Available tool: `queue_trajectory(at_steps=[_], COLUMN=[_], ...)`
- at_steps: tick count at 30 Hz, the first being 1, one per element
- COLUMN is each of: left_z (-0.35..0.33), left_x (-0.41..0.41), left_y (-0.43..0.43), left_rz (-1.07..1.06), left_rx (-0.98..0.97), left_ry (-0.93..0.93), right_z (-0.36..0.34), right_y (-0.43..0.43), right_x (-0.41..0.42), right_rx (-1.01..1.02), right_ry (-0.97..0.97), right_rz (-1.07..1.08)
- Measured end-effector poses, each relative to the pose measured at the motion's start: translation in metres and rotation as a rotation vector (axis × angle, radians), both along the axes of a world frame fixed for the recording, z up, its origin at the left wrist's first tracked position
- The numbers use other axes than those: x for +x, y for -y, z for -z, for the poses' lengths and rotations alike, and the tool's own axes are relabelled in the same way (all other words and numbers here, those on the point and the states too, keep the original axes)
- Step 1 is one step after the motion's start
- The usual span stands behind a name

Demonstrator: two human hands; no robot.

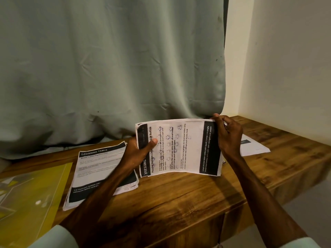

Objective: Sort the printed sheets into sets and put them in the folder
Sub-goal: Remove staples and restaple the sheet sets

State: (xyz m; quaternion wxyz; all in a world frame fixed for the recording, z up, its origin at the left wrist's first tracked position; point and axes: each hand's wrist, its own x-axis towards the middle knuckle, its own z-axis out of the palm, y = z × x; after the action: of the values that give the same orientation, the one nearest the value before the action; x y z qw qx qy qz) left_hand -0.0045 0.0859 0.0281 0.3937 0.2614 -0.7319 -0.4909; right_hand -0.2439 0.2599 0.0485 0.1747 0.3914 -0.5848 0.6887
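I hold a bundle of printed sheets [186, 147] upright on its long edge on the wooden table [179, 197]. My left hand [138, 153] grips its left end, thumb across the front page. My right hand [227, 135] grips the right end near the top corner. The front page has black header and footer bands and the title "Pouring Skincare Lotion". A second stack of printed sheets [96, 174] headed "DRESSING TABLE" lies flat to the left, partly under my left forearm. A yellow translucent folder [32, 190] lies at the table's left edge.
Another printed sheet [254, 145] lies flat behind my right wrist at the right. A grey-green curtain [111, 68] hangs along the back of the table. A cream wall [286, 59] closes the right corner. The table's front edge drops off at the lower right.
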Motion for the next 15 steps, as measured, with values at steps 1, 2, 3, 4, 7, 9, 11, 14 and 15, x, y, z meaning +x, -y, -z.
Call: queue_trajectory(at_steps=[1, 2, 3, 4, 7, 9, 11, 14, 15], left_z=[0.002, 0.003, 0.003, 0.003, 0.005, 0.008, 0.010, 0.011, 0.010], left_x=[0.001, 0.001, 0.000, -0.001, -0.003, -0.003, -0.003, -0.004, -0.004], left_y=[0.002, 0.003, 0.003, 0.003, 0.002, 0.002, 0.001, -0.004, -0.006], left_rz=[-0.001, -0.009, -0.019, -0.029, -0.062, -0.082, -0.086, -0.109, -0.113], left_rx=[-0.015, -0.028, -0.043, -0.054, -0.076, -0.077, -0.060, -0.068, -0.081], left_ry=[-0.003, -0.007, -0.009, -0.011, -0.013, -0.015, -0.034, -0.060, -0.069], right_z=[-0.002, -0.004, -0.006, -0.008, -0.011, -0.005, 0.008, 0.037, 0.045], right_y=[-0.002, -0.003, -0.005, -0.007, -0.015, -0.020, -0.023, -0.021, -0.020], right_x=[-0.001, -0.004, -0.007, -0.010, -0.015, -0.014, -0.012, -0.006, -0.003], right_rx=[0.026, 0.063, 0.110, 0.164, 0.240, 0.224, 0.272, 0.394, 0.383], right_ry=[-0.011, -0.020, -0.026, -0.033, -0.006, 0.099, 0.229, 0.317, 0.347], right_rz=[-0.031, -0.059, -0.076, -0.081, -0.134, -0.218, -0.257, -0.263, -0.264])
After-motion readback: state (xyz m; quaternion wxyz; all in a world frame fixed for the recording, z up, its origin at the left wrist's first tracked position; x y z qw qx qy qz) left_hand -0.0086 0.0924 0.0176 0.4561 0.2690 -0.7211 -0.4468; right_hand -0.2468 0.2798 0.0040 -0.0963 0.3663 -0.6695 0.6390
